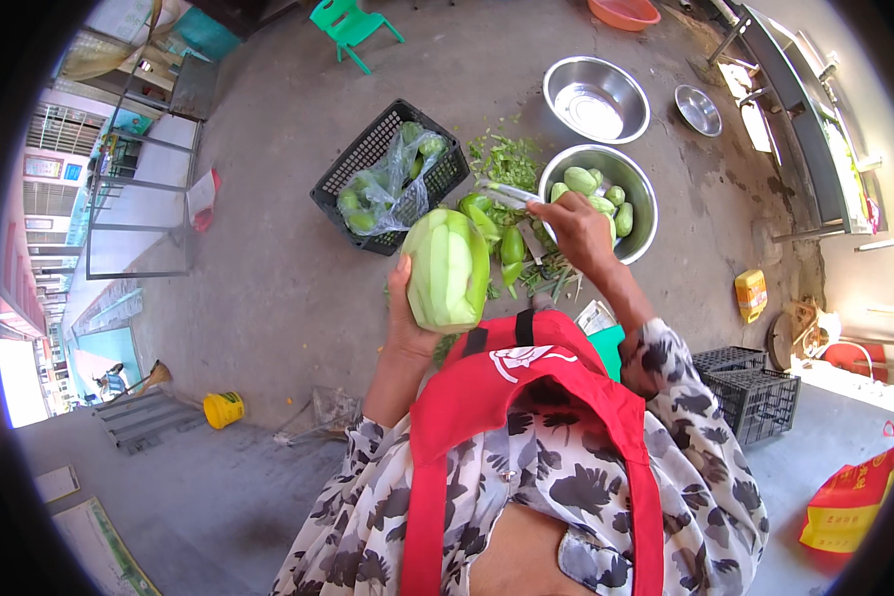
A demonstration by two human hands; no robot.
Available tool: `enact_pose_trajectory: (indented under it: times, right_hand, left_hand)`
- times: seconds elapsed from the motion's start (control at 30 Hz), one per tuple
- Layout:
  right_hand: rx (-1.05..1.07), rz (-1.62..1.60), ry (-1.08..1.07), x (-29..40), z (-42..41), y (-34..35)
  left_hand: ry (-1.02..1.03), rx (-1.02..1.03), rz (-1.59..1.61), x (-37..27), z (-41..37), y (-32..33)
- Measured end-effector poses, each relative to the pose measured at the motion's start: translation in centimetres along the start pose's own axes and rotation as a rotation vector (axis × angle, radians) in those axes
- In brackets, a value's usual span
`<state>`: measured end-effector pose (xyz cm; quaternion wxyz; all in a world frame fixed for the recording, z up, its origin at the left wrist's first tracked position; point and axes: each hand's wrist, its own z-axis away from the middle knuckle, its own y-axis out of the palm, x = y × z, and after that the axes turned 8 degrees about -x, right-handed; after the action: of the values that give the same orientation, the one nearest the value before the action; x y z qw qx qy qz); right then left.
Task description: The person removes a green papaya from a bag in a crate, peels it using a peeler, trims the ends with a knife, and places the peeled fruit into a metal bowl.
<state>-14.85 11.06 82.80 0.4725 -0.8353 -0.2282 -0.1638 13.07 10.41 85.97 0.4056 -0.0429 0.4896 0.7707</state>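
Observation:
My left hand (pixel 410 313) cups a large, partly peeled green gourd (pixel 447 272) from its left side and below. Pale peeled strips run down its front, while darker skin stays along the right edge. In my right hand (pixel 577 227) is a long bladed kitchen tool (pixel 508 194), blurred and pointing left; whether it is a peeler or a knife I cannot tell. It is apart from the gourd, above and to its right. Beneath the hands, green peelings (pixel 512 249) lie on the floor beside a broad metal blade (pixel 530 242). A steel basin (pixel 644 186) of pale peeled gourds sits partly behind my right hand.
A black plastic crate (pixel 335 171) holds green gourds in a clear bag (pixel 398 182). Chopped greens (pixel 506 160) are heaped on the floor. Another steel basin (pixel 600 104), a small steel bowl (pixel 698 110) and a green chair (pixel 354 30) stand farther off. Black crates (pixel 752 402) are at right.

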Motion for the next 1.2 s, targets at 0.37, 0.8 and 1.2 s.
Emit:
enact_pose_trajectory:
  times: [0.37,0.8,1.2]
  right_hand:
    - [-0.083,-0.343,-0.192,7.7,1.2,-2.4]
    - [-0.012,-0.513,-0.032,7.2,-0.6,-3.7]
    - [0.028,-0.381,-0.113,6.6,-1.0,-4.4]
  left_hand:
    - [-0.016,0.043,0.213,0.2,-0.9,1.3]
    - [-0.069,0.119,0.158,-0.2,-0.5,0.0]
    - [0.149,0.086,-0.381,-0.3,1.0,0.7]
